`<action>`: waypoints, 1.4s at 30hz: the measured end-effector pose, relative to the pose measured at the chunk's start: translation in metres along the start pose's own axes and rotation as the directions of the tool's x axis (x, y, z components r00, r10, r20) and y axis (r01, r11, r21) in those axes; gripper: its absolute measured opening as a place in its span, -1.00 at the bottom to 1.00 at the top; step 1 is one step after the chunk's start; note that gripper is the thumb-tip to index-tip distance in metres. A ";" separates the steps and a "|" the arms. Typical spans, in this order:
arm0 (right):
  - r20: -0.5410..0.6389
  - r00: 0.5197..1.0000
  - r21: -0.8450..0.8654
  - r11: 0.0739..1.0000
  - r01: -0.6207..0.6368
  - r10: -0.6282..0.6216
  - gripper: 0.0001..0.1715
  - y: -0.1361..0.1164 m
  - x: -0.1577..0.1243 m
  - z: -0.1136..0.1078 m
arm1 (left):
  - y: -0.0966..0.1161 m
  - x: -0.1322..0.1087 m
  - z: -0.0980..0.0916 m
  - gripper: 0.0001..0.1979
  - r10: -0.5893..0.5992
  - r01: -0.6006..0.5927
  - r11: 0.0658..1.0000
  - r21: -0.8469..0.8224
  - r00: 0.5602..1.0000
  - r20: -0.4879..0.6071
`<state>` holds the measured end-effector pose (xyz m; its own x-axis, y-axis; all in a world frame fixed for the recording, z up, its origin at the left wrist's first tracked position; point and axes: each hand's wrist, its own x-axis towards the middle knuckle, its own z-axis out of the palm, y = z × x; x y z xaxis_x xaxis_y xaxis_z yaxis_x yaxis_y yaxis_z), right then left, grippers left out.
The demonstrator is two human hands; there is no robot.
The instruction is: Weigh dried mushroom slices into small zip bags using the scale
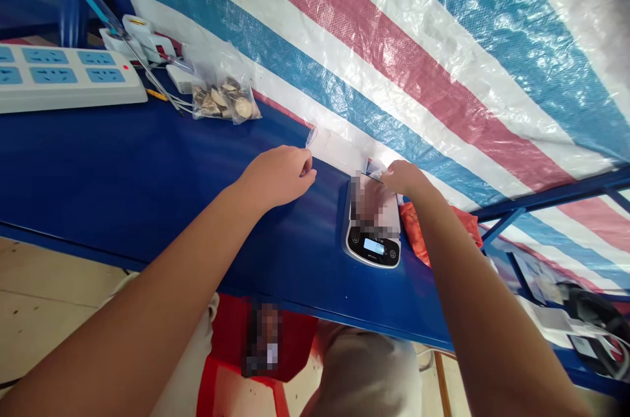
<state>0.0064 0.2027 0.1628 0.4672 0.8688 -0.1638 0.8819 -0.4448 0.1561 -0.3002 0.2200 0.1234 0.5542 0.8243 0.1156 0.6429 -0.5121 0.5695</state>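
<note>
Left hand (275, 177) half-closed, pinching one end of a clear plastic bag (335, 151) on the blue table (147, 154), right hand (403, 179) closed on its other end above a digital kitchen scale (373, 246), bag of dried slices (225, 100) set apart beside a power strip (63, 77)

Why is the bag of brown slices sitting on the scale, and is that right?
No, that part is wrong: the bag of brown slices is not on the scale. The head view shows it lying on the blue table, near the white power strip.
</note>
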 end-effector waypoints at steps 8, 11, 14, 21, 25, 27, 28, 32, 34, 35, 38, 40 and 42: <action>-0.241 0.969 0.134 0.991 -0.018 0.050 -0.64 0.011 -0.020 -0.010 | 0.004 -0.001 0.002 -0.75 0.033 -0.034 0.999 -0.041 0.999 -0.031; -0.378 0.913 0.472 0.880 0.048 0.152 -0.62 0.014 -0.060 -0.021 | 0.015 0.000 0.009 -0.77 0.069 -0.090 0.978 -0.188 0.991 -0.113; -0.417 0.884 0.851 0.431 0.298 0.212 -0.77 0.007 -0.121 -0.018 | 0.037 -0.004 0.017 -0.59 0.046 -0.088 0.840 -0.536 0.995 -0.091; -0.322 0.841 0.895 -0.150 0.419 0.434 -0.73 -0.019 -0.193 0.027 | 0.093 -0.025 0.041 -0.47 0.231 0.151 0.402 -0.903 0.938 0.259; -0.212 0.866 0.925 -0.193 0.327 0.452 -0.61 -0.010 -0.179 0.046 | 0.102 -0.024 0.058 -0.78 0.087 0.098 0.319 -0.943 0.987 0.132; -0.148 0.883 0.944 -0.202 0.260 0.445 -0.53 -0.003 -0.172 0.053 | 0.102 -0.020 0.064 -0.81 0.061 0.059 0.302 -0.951 0.995 0.081; -0.137 0.875 0.951 -0.187 0.248 0.464 -0.48 0.000 -0.170 0.057 | 0.102 -0.019 0.065 -0.83 0.057 0.038 0.314 -0.949 0.997 0.059; -0.377 0.624 0.913 0.161 0.375 0.684 -0.50 0.003 -0.178 0.057 | 0.103 -0.020 0.066 -0.86 0.057 -0.053 0.442 -0.896 0.998 -0.031; -0.522 0.596 0.851 0.330 0.409 0.610 -0.67 -0.001 -0.190 0.049 | 0.106 -0.024 0.065 -0.85 0.084 -0.075 0.497 -0.864 0.996 -0.037; -0.543 0.667 0.839 0.366 0.403 0.510 -0.70 -0.004 -0.196 0.044 | 0.108 -0.027 0.065 -0.84 0.109 -0.086 0.511 -0.855 0.993 -0.035; -0.421 0.884 0.863 0.390 0.321 0.204 -0.64 -0.012 -0.212 0.031 | 0.116 -0.037 0.064 -0.88 0.192 -0.139 0.532 -0.835 0.981 -0.041; -0.371 0.913 0.876 0.389 0.285 0.168 -0.64 -0.015 -0.216 0.027 | 0.120 -0.042 0.063 -0.90 0.237 -0.168 0.546 -0.821 0.971 -0.041; -0.360 0.916 0.888 0.365 0.278 0.176 -0.67 -0.013 -0.216 0.028 | 0.122 -0.047 0.060 -0.86 0.279 -0.178 0.544 -0.820 0.960 -0.024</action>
<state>-0.1045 0.0151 0.1692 0.5610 0.7959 0.2276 0.5077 -0.1137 -0.8540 -0.2155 0.1045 0.1386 0.6988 0.6544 0.2889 -0.1826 -0.2273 0.9565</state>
